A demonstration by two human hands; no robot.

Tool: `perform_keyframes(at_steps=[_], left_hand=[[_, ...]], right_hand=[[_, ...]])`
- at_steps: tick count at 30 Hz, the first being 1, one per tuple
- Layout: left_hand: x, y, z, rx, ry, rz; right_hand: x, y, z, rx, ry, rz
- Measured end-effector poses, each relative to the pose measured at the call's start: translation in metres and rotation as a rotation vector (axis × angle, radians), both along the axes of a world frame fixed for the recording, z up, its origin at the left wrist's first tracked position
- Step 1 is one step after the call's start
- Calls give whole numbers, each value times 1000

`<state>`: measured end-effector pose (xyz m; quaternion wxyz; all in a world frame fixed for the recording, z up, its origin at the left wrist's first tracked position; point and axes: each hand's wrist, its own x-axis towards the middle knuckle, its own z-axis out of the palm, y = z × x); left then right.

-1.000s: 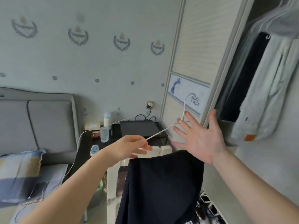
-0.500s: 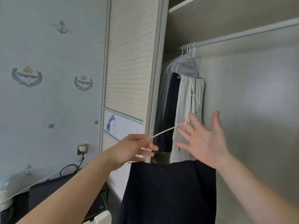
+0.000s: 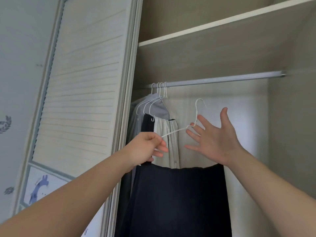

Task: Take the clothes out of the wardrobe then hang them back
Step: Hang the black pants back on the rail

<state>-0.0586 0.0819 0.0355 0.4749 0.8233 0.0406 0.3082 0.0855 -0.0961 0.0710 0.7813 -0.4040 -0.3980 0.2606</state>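
Dark garment (image 3: 179, 199) hangs folded over a white wire hanger (image 3: 174, 132), held up inside the open wardrobe (image 3: 290, 134) in front of its pale back panel and below the metal rail (image 3: 222, 79). The cloth falls straight down, long axis upright, and runs out of sight at the bottom. The hanger lies roughly left to right, sloping up from its left end to the neck, with its hook pointing up, short of the rail and not touching it. The left hand (image 3: 147, 146) pinches the hanger's left arm. The right hand (image 3: 215, 139) is spread flat, fingers straight, with fingertips at the hanger's neck. Further left, four hung clothes (image 3: 162, 120) crowd together on the rail. A shelf (image 3: 222, 26) runs above, a slatted sliding door (image 3: 82, 82) stands left, then the patterned wall (image 3: 17, 65).
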Motion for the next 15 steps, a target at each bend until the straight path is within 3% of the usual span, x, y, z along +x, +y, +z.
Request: perform_keyframes(at_steps=[15], left_hand=[[138, 22, 138, 172, -284, 152]], right_hand=[[145, 68, 158, 93, -268, -40]])
